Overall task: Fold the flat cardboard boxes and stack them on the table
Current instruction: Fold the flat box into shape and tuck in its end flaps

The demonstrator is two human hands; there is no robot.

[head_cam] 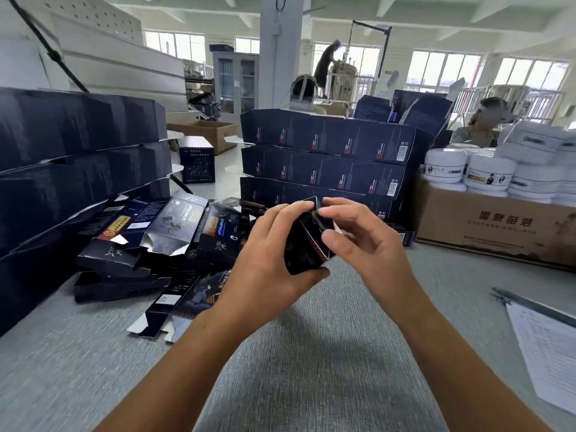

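Both hands grip one dark carton (307,241) above the worktop's (311,353) middle; left hand (268,260) cradles it, right hand (358,232) apparently pinches its top flap; flat cartons (149,238) lie toward the left edge.

Flat cardboard boxes (149,244) lie piled toward the table's (311,353) left edge, folded stacks (327,160) behind at centre, a jar-filled carton (495,226) at the right edge.
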